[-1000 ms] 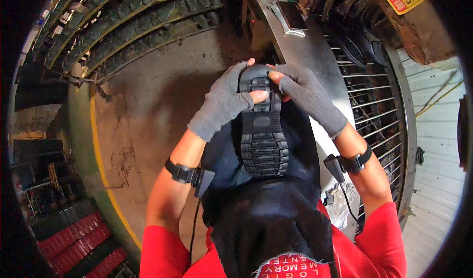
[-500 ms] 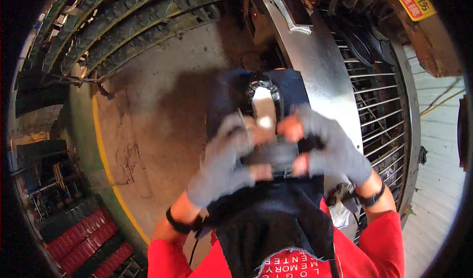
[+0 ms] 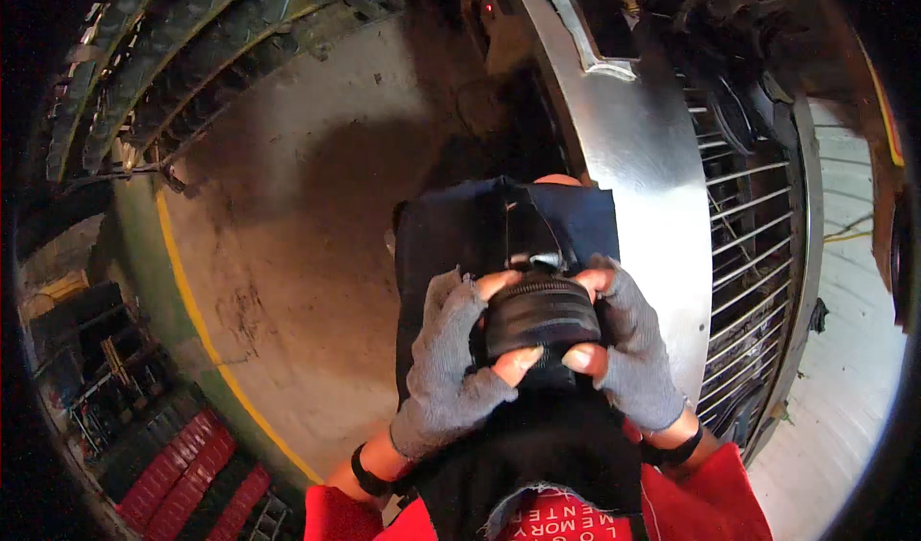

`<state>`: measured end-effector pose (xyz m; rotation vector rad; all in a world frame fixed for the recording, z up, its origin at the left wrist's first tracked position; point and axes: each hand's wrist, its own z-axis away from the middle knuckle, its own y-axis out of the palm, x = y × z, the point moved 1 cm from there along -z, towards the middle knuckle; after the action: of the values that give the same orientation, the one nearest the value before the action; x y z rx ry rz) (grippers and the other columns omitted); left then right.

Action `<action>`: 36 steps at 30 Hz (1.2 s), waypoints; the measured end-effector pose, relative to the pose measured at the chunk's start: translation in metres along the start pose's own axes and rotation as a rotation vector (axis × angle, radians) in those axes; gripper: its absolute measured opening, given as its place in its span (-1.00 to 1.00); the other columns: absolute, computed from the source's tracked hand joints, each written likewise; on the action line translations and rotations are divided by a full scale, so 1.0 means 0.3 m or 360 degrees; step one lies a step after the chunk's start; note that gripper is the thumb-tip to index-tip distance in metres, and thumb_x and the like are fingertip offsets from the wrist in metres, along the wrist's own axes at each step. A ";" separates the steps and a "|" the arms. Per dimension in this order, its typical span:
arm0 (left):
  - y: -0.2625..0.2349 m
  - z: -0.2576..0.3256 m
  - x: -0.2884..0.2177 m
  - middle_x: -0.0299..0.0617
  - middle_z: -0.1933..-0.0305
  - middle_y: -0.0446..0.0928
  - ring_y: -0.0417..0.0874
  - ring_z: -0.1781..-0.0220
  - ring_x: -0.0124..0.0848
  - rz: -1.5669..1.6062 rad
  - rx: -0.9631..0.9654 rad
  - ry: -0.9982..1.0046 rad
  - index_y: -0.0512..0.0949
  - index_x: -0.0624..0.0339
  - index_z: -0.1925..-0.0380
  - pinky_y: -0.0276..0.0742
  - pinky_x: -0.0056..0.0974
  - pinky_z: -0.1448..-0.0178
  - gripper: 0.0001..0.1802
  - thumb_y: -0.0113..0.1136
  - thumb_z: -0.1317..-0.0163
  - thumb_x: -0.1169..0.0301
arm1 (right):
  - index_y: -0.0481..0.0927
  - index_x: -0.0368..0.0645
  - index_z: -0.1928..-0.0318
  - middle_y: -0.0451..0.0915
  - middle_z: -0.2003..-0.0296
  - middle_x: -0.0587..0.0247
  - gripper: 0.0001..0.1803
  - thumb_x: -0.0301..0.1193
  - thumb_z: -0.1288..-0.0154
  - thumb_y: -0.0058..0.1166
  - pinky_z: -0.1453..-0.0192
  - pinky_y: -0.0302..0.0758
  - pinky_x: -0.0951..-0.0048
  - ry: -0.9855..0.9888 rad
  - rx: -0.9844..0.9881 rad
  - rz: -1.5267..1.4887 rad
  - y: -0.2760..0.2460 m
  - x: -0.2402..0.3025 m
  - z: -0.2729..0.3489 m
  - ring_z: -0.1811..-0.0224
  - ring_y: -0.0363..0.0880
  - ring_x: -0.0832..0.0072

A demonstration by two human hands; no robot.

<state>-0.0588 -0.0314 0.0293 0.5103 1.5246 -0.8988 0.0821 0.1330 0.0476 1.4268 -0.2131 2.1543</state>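
Between my hands, over my lap, is a black shoe (image 3: 542, 316) with its rounded, ribbed end toward me. A toothed edge runs across its far side, and a small pale patch shows just beyond. My left hand (image 3: 456, 344), in a grey fingerless glove, grips the shoe's left side, with the thumb on the near edge and a finger on the far edge. Gloved the same way, my right hand (image 3: 624, 344) clasps the right side, its thumb close to the left one. The rest of the shoe is hidden. Beneath it a dark apron (image 3: 441, 244) covers my lap.
To my right runs a metal bench (image 3: 648, 167), bearing a dark flat object (image 3: 600, 18) on a white cloth. Beyond it is a rack of metal bars (image 3: 753, 253) with dark shoes. Shelves (image 3: 221, 37) stand at the far left; red slatted pieces (image 3: 177, 464) lie near left.
The shoe has tipped, so its beige underside and gathered black far end no longer show. My hands have steadied around its near end, and my view has shifted slightly.
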 end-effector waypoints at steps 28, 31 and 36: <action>-0.003 0.019 -0.142 0.20 -0.67 0.03 0.04 -0.73 0.09 0.0429 0.0512 0.0362 0.09 0.22 -0.64 -0.04 0.06 -0.74 0.40 0.71 0.12 -0.02 | 0.32 -0.10 -0.58 0.56 0.08 0.06 -0.03 -0.11 -0.22 0.42 -0.14 0.56 0.17 -0.0574 0.0424 0.0319 -0.104 0.086 0.141 0.01 0.60 0.16; 0.038 -0.016 -0.274 0.23 -0.62 0.12 0.13 -0.69 0.17 -0.0006 0.0516 0.0604 0.16 0.22 -0.61 0.15 0.10 -0.68 0.43 0.74 0.30 0.06 | 0.23 -0.24 -0.58 0.64 0.04 0.11 -0.10 0.15 -0.52 0.02 -0.01 0.66 0.20 -0.0123 0.0316 -0.0240 -0.241 0.034 0.219 0.11 0.68 0.34; 0.358 0.018 -0.492 -0.08 -0.47 0.39 0.45 -0.48 -0.04 -0.1023 0.0749 0.2182 0.56 -0.30 -0.27 0.36 0.07 -0.55 -0.44 0.35 -0.23 0.09 | 0.46 -0.26 -0.41 0.68 -0.09 0.18 -0.28 0.09 -0.57 0.00 -0.18 0.64 0.35 0.0080 -0.0165 -0.0223 -0.459 0.025 0.443 -0.01 0.69 0.44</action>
<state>0.0513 0.0554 0.1461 1.1470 2.8234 -1.5583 0.2580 0.1963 0.0888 1.2893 -0.1973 2.0325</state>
